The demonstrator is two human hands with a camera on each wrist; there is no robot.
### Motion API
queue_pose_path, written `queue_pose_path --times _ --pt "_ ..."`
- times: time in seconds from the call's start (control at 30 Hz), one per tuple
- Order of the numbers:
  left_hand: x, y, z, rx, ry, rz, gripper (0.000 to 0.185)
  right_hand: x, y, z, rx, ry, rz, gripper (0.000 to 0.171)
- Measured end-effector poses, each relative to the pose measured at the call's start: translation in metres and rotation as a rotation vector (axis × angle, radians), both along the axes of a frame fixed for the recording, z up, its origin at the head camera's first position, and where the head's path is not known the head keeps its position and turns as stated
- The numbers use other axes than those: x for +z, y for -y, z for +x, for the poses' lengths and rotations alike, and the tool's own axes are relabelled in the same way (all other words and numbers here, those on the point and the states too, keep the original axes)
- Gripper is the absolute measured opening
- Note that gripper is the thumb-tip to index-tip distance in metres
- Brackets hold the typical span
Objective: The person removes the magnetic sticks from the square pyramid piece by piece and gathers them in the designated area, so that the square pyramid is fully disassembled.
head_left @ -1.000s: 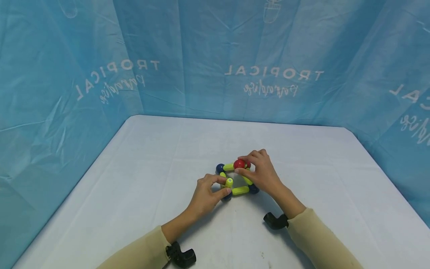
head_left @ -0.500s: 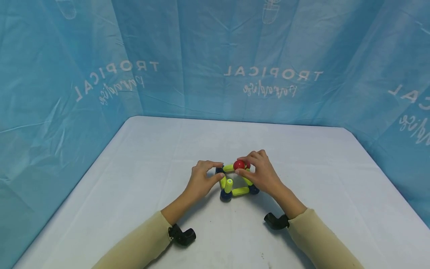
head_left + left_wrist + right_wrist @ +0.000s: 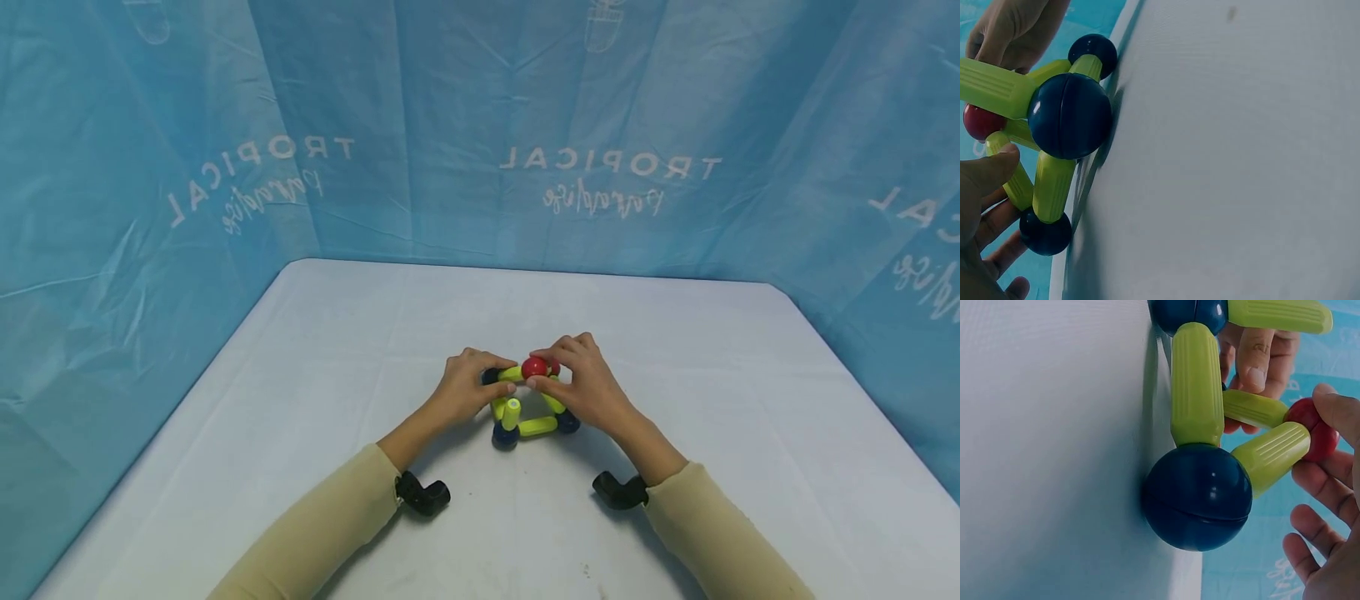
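Note:
My right hand (image 3: 592, 390) pinches a red ball (image 3: 534, 368) between thumb and fingers. More red shows just right of that ball in the head view; I cannot tell whether it is a second ball. My left hand (image 3: 463, 387) pinches the far yellow-green rod (image 3: 511, 374) between the red ball and the far-left dark blue ball (image 3: 491, 377). Yellow-green rods and balls form a four-sided frame. A short rod (image 3: 512, 414) stands up from the near-left blue ball (image 3: 505, 436). Another rod (image 3: 1197, 384) joins that ball to the near-right blue ball (image 3: 1197, 497).
A white cloth-covered table (image 3: 375, 333) lies under the frame. Blue printed sheets (image 3: 465, 208) hang behind and at the sides. Black wrist mounts (image 3: 423, 495) sit at both beige sleeves (image 3: 322, 525).
My left hand has let go of the upright rod at the near-left ball. It has moved away from me, past the far-left blue ball, onto the far rod. My right hand stays on the red ball.

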State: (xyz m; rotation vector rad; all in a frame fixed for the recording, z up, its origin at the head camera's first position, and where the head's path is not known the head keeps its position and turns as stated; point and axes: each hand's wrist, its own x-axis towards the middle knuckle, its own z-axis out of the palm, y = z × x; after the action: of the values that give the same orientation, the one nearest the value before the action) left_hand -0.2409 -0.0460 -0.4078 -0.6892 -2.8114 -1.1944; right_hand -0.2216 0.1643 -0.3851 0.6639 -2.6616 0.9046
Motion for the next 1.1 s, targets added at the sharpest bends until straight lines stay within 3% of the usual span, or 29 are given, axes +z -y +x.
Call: queue_pose_path --times 0.43,0.63,1.1 --pt "-0.003 0.000 0.016 0.073 -0.157 -0.041 0.023 0.000 -0.006 0.000 0.052 0.032 0.004 0.034" --pt "-0.002 -0.001 0.024 0.068 -0.154 -0.041 0.025 -0.001 -0.006 0.001 0.069 0.050 0.005 0.035" --pt "-0.003 -0.008 0.025 0.060 -0.185 0.026 0.024 0.001 0.001 0.001 0.037 0.037 0.006 0.033"
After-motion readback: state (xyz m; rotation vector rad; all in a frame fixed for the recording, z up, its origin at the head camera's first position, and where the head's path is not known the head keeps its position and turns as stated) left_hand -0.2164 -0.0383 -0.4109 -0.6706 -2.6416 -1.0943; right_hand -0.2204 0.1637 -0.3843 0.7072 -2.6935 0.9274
